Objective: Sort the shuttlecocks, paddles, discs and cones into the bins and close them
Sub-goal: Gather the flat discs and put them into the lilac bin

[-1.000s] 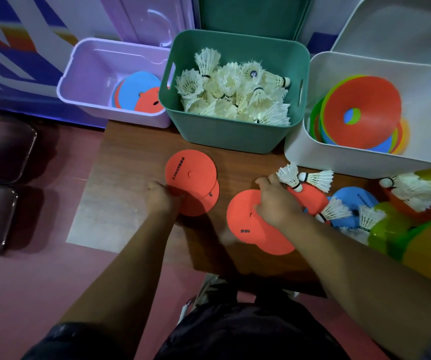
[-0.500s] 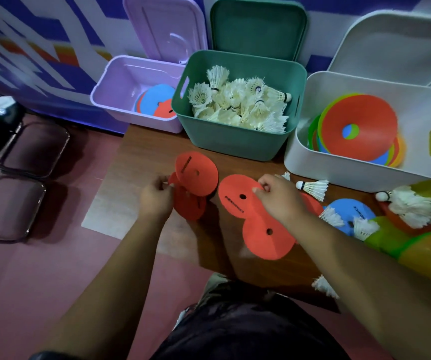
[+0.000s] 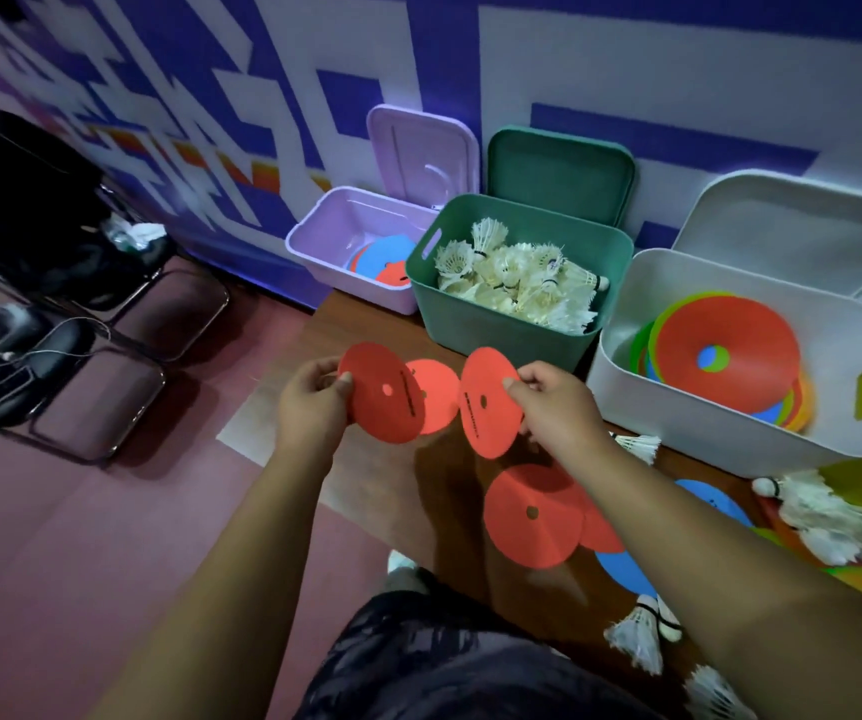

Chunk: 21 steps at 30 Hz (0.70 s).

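Red discs (image 3: 382,402): we are lifting them toward the lilac bin (image 3: 361,285).
Fingers (image 3: 522,379): left hand (image 3: 309,407) and right hand (image 3: 556,407) are pinching them.

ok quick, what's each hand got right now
left hand: grips two overlapped red discs
right hand: pinches a third red disc by its edge
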Available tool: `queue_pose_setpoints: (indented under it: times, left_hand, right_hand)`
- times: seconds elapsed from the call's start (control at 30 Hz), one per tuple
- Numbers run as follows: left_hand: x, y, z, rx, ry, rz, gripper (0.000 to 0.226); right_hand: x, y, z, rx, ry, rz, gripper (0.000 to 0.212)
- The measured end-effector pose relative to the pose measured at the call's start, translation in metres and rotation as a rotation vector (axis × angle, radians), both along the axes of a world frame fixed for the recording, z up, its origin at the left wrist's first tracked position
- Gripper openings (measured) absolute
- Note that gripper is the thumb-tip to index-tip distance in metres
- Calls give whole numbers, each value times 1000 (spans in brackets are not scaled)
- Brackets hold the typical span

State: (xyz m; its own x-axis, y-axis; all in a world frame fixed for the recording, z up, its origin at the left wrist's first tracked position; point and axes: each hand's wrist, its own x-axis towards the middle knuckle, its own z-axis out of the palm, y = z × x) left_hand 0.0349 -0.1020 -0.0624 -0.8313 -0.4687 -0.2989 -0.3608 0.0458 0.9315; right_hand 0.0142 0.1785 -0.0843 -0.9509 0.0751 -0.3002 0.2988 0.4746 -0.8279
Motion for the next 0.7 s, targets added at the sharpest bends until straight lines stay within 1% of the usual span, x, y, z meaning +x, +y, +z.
queue_pose_setpoints:
  times: [0.13, 0.3, 0.47, 0.53, 0.6, 0.67, 0.7]
  left_hand:
    - [-38, -16, 12, 36, 71, -4, 17]
    - [-118, -54, 29, 72, 114, -42, 18]
    - [-200, -84, 54, 151, 156, -75, 14]
    - [-232, -99, 58, 223, 152, -97, 15]
    - [-262, -119, 50, 284, 97, -131, 19]
    - [-284, -139, 37, 242, -21, -165, 19]
    - [-292, -148, 29, 197, -91, -168, 12]
  right_hand:
    - [-15, -23, 15, -53, 21, -9, 16]
    - [-46, -64, 31, -64, 50, -41, 15]
    - [-83, -110, 49, -75, 68, -102, 16]
    - [-98, -127, 57, -77, 81, -130, 17]
    - [-110, -141, 61, -76, 94, -155, 17]
    - [-119, -153, 63, -91, 83, -192, 16]
    - [-123, -158, 64, -96, 72, -211, 16]
